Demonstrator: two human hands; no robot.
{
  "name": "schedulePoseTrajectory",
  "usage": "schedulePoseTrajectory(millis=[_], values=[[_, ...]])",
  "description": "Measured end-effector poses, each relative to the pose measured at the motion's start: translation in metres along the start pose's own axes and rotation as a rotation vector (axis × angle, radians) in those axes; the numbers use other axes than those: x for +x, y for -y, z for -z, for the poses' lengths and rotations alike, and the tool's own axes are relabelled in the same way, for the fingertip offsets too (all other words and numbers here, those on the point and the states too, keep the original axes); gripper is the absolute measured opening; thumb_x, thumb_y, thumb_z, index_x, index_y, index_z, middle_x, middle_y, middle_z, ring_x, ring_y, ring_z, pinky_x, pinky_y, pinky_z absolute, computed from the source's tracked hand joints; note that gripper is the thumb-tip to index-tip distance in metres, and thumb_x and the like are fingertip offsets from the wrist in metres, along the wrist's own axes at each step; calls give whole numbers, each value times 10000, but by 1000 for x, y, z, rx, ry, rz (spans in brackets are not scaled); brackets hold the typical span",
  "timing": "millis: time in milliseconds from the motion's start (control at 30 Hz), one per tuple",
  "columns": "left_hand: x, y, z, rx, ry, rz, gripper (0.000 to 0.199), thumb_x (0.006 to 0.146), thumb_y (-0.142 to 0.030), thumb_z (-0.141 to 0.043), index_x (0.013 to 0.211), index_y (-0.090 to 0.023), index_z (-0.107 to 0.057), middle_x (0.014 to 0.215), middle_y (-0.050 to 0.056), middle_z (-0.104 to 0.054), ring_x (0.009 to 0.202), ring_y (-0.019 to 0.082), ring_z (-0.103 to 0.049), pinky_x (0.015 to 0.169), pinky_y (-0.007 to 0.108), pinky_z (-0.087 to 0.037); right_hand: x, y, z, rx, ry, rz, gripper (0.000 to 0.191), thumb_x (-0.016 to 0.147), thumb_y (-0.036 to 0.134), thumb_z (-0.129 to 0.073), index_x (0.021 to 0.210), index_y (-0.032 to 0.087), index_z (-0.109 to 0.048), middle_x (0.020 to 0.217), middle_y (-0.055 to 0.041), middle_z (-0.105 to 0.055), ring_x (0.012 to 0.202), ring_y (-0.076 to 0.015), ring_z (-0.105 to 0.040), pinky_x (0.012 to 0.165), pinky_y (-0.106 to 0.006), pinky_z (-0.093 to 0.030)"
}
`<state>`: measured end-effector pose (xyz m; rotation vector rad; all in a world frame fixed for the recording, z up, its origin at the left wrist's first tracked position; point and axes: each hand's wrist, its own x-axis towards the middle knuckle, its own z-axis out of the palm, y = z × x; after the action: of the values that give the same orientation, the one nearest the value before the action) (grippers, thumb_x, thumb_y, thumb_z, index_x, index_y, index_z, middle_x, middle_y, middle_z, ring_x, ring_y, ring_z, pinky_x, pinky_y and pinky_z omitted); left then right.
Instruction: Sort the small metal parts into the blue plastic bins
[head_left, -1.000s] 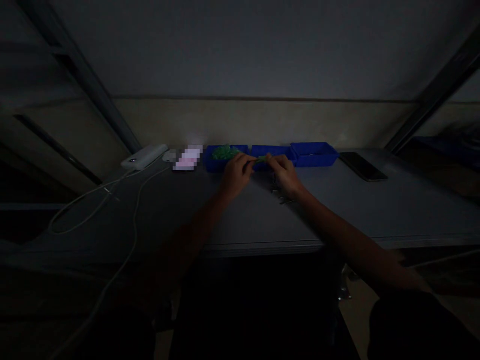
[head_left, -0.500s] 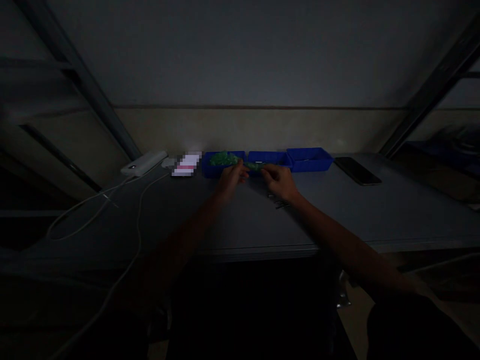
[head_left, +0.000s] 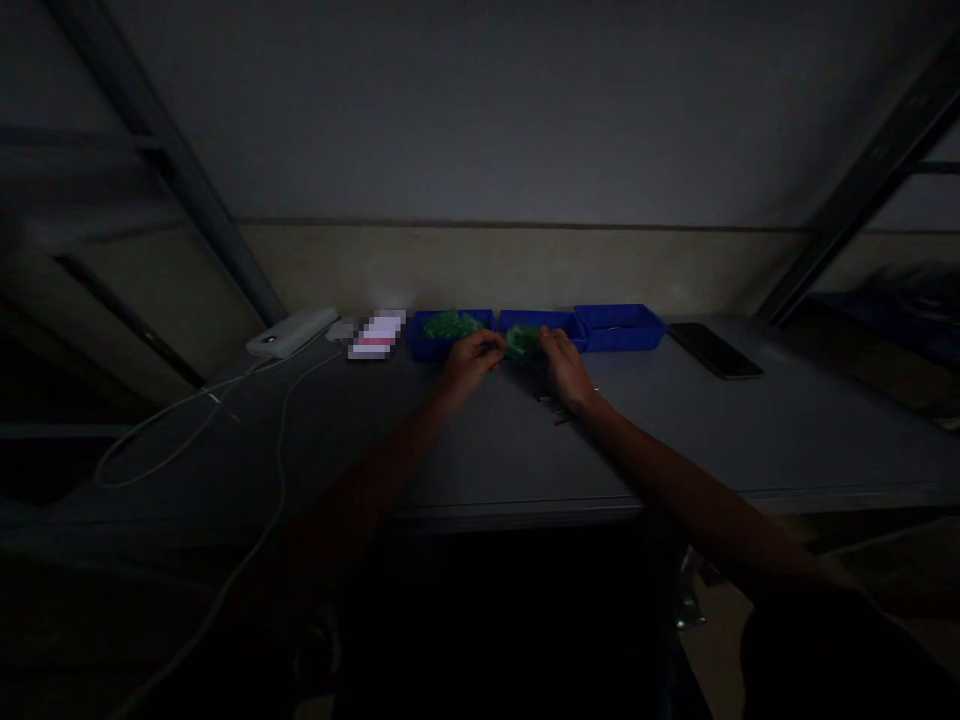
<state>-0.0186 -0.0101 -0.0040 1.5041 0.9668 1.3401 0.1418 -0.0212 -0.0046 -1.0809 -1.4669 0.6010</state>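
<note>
Between my two hands is a small green plastic bag (head_left: 520,343), crinkled and partly see-through. My left hand (head_left: 470,362) pinches its left side, and the fingers of my right hand (head_left: 564,364) are closed on its right side. The bag is in front of the middle blue bin (head_left: 564,322). Behind my left hand, the left blue bin (head_left: 427,348) holds a heap of green plastic bags (head_left: 450,324). Several small dark metal pieces (head_left: 561,413) lie on the table beneath my right hand; their kind is too dim to tell.
The right blue bin (head_left: 622,338) has something thin inside. Right of it lies a dark phone (head_left: 716,350) on the grey table (head_left: 495,460). At the left are a lit phone (head_left: 377,334), a white box-shaped device (head_left: 292,333) and a white cable (head_left: 279,440) running over the front edge.
The green bag, stretched flat and narrow before, now shows wider and fuller between my hands. My right hand has turned more upright and shifted slightly right. The view has tilted up a little.
</note>
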Motion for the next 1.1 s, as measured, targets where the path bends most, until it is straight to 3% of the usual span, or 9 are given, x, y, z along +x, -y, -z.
schedulePoseTrajectory(millis=[100,233,367,467,633,767,867,1000,1100], values=[[1,3,1,43,19,-8,67,670,-170,-604,736,-166,-617,824,1,-611,684,98,-537,605,210,-409,2,-7,-2,-10,-3,-13,347,787,508,-499,641,196,-538,700,-8,-522,704,-156,-506,698,-301,-402],[1,5,0,73,37,77,109,685,-160,-590,779,-168,-645,764,-4,-606,669,102,-531,580,203,-388,0,-8,-2,-113,-27,132,240,763,403,-562,657,187,-562,671,4,-501,653,-137,-480,623,-271,-385],[3,1,-1,-138,20,259,187,756,-333,-594,809,-159,-640,773,27,-621,628,103,-541,532,204,-371,-3,-3,0,-237,-28,315,144,769,274,-553,810,177,-651,716,-18,-536,651,-143,-493,624,-276,-401],[4,-2,0,-285,-3,360,295,775,-428,-578,794,-141,-641,719,40,-621,587,109,-540,504,213,-362,-4,-3,1,-289,11,372,202,728,148,-521,851,185,-677,730,-30,-566,654,-153,-508,620,-276,-417],[4,1,0,-292,2,237,151,643,-166,-688,788,-131,-662,672,10,-611,607,96,-533,562,210,-378,-2,-7,1,-258,65,349,300,664,69,-470,827,196,-687,814,-44,-650,760,-174,-580,708,-294,-450],[7,8,2,-289,-17,135,276,651,-163,-676,926,-140,-667,725,13,-622,646,98,-543,604,221,-393,-1,-8,3,-122,24,207,325,704,125,-449,940,183,-664,867,-42,-667,787,-173,-594,733,-299,-452],[10,10,6,-273,-64,70,294,660,-184,-673,950,-137,-665,777,25,-635,690,108,-556,642,234,-409,0,-4,4,63,-36,-18,288,781,305,-485,1009,187,-615,659,8,-611,593,-142,-551,573,-257,-431],[11,7,11,-272,-68,46,216,641,-193,-681,846,-129,-658,759,21,-628,710,119,-566,684,250,-426,-2,6,2,324,144,-338,478,775,605,-448,990,199,-580,430,62,-488,338,-107,-400,370,-223,-283],[9,6,11,-236,-11,39,204,598,-184,-697,791,-146,-643,744,7,-617,723,126,-566,700,257,-427,-4,8,-3,473,230,-430,475,728,642,-486,873,197,-570,456,36,-542,340,-106,-446,366,-220,-295]])
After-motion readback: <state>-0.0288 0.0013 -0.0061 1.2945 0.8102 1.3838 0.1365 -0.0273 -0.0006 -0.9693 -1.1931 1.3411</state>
